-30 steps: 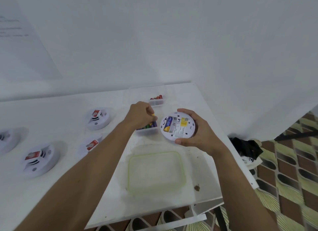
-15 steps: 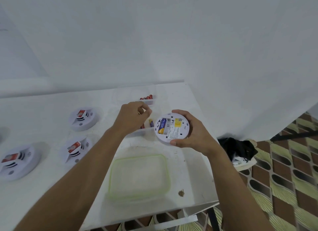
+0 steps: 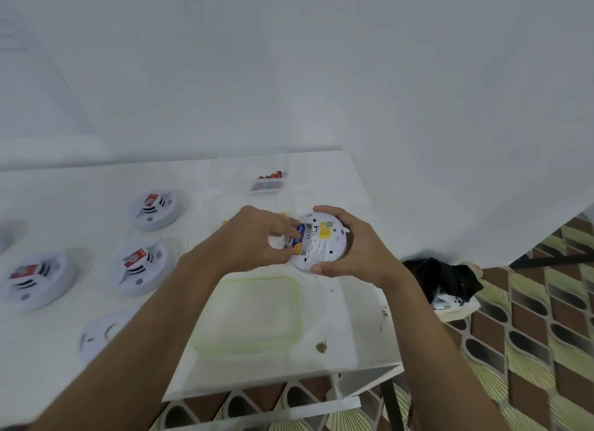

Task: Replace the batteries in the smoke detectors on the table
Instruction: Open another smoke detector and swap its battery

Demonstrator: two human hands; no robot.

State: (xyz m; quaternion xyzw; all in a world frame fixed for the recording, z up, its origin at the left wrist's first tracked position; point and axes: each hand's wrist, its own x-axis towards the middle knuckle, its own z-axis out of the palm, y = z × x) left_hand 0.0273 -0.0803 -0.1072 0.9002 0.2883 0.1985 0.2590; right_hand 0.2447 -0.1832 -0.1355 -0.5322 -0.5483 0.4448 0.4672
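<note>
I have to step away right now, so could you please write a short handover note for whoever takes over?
Left hand: pinches the blue and gold battery at the open bay.
Right hand: grips the round white plastic smoke detector, back up, over the white table.
Done: battery at this bay; seating unclear.
Left: finish this one. Three red-tagged white detectors sit at left, battery state unknown. A small clear box of red batteries is at the back.
</note>
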